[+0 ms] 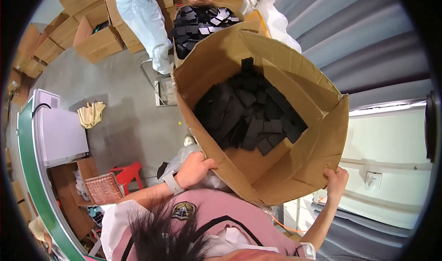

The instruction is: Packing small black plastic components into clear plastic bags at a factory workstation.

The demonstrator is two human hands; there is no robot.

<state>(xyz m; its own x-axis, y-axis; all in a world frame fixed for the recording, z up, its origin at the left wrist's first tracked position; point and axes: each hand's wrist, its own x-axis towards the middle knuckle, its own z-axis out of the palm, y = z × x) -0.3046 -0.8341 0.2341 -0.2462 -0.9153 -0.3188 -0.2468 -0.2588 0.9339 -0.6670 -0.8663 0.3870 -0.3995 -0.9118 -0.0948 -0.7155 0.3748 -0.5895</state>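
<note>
A large, worn cardboard box [276, 173] stands open in front of me, its top edge bent out of square. Inside, toward the far left, lies a heap of flat black rectangular pieces [248, 106]; bare cardboard shows on the near side of the bottom. My left hand [194, 170] grips the near left rim, thumb over the edge, with a pale watch band on that wrist. At the near right corner my right hand [335, 180] is closed on the rim. The fingers on the outer side of the box are partly hidden.
Beyond my box another carton holds many black pieces [198, 26], beside a person in light blue trousers [149, 26]. Cardboard cartons [99, 40] line the far left. A red stool [130, 175] and a green-edged table [28, 155] stand left; a grey curtain [368, 40] hangs right.
</note>
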